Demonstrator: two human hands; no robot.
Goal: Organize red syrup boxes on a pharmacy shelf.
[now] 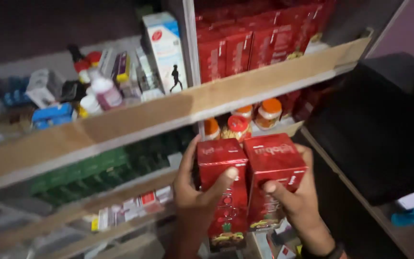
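Both hands are up in front of the shelving, each wrapped round a tall red carton. Left hand (195, 192) grips the left red carton (222, 187), thumb across its front face, fingers behind. Right hand (299, 201) grips the right red carton (271, 177), thumb on the front, fingers curled round the far side. From my feed the 2 cartons sit side by side, edges touching, upright w/ tops tilted a bit toward the shelves.

Just beyond the cartons I see orange-lidded jars (268, 112) on a lower shelf. Above them a wooden shelf rail (207, 103) runs diagonally across the view. Behind that rail, upper right, is a row of matching red boxes (250, 45). Left of a divider stands a white-and-blue carton (165, 50), plus small bottles (102, 91), approx. mid-shelf. Green packs (97, 170) fill the shelf below, left of my hands. Lighting is dim, so fine detail is hard to make out.
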